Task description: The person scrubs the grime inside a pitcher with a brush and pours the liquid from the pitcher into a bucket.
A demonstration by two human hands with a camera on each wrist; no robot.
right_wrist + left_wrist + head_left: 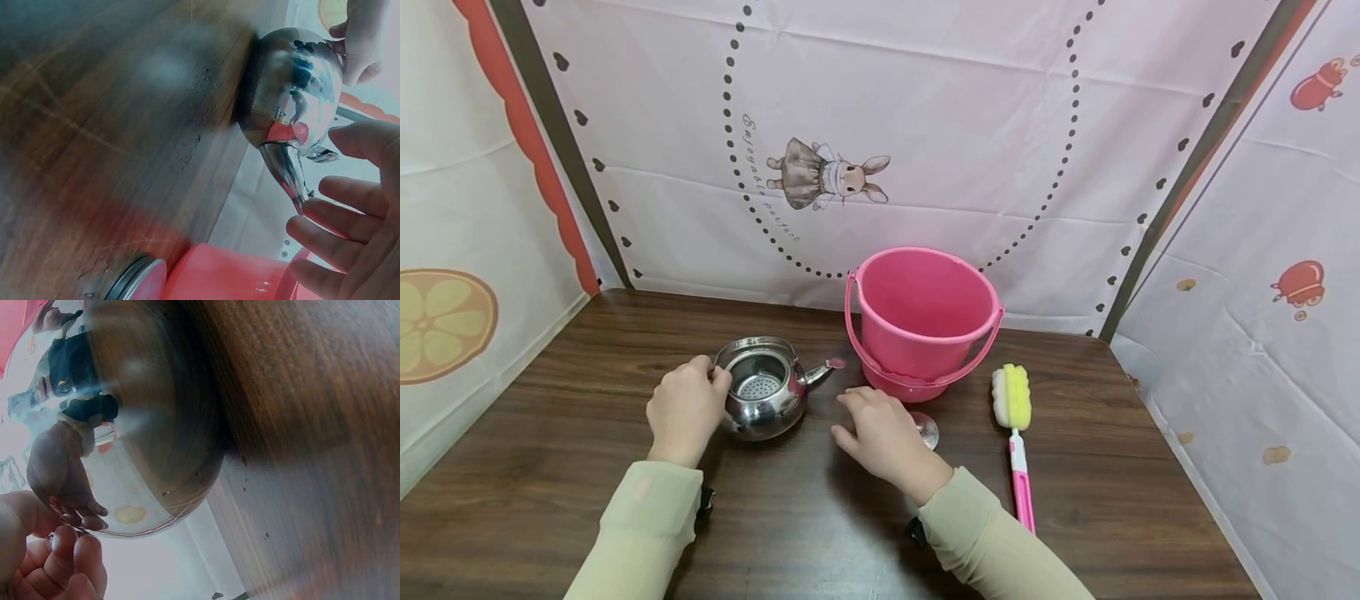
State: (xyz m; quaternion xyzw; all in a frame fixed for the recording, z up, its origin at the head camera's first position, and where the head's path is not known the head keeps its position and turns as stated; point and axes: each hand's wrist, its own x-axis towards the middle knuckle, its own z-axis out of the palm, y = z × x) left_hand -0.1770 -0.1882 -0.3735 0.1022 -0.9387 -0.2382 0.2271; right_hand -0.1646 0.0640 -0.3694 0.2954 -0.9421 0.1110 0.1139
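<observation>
A shiny steel teapot (765, 408) stands upright on the table, lidless, with a perforated strainer (758, 386) inside its mouth. My left hand (687, 410) pinches the teapot's rim area on the left side, thumb and curled fingers meeting there in the left wrist view; the exact part gripped is partly hidden. The spout (284, 169) points right. My right hand (883, 433) hovers between teapot and bucket, fingers spread and holding nothing in the right wrist view. Beneath it, partly covered, lies a round metal lid (927, 429) on the table.
A pink bucket (917, 358) stands at the back, its handle hanging down in front. To the right lies a sponge brush (1015, 400) with a yellow and white head and pink handle. Printed cloth walls (925, 108) enclose the wooden table (550, 433).
</observation>
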